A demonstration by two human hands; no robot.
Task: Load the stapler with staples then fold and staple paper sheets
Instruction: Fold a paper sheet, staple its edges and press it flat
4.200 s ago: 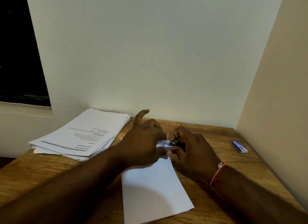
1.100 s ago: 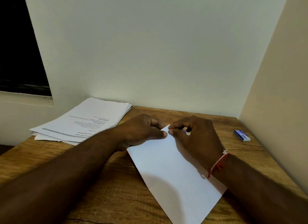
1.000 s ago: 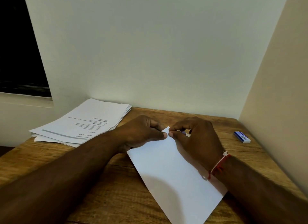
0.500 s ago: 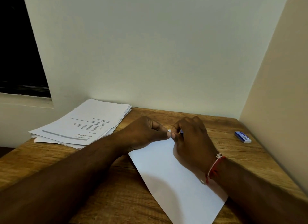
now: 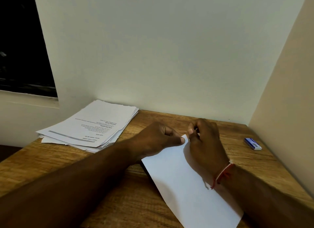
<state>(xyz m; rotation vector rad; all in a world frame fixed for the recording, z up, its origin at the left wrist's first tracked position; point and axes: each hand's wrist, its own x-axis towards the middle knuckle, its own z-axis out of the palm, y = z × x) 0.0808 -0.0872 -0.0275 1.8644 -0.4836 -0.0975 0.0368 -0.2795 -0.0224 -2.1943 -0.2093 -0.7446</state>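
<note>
A white folded paper sheet (image 5: 180, 176) lies slanted on the wooden table (image 5: 51, 161), its far corner raised between my hands. My left hand (image 5: 158, 139) pinches that corner with thumb against curled fingers. My right hand (image 5: 206, 143) is curled tight at the same corner, and its wrist rests on the sheet. The small stapler is almost wholly hidden inside my right hand's fingers; only a pale glint shows there.
A stack of printed sheets (image 5: 95, 126) lies at the back left by the wall. A small blue staple box (image 5: 252, 143) sits at the right near the side wall. Walls close off the table's back and right.
The sheet has turned to a slant since four seconds ago. In the last second my right hand's fingers curled tighter at the corner and covered the stapler. My left hand kept its pinch.
</note>
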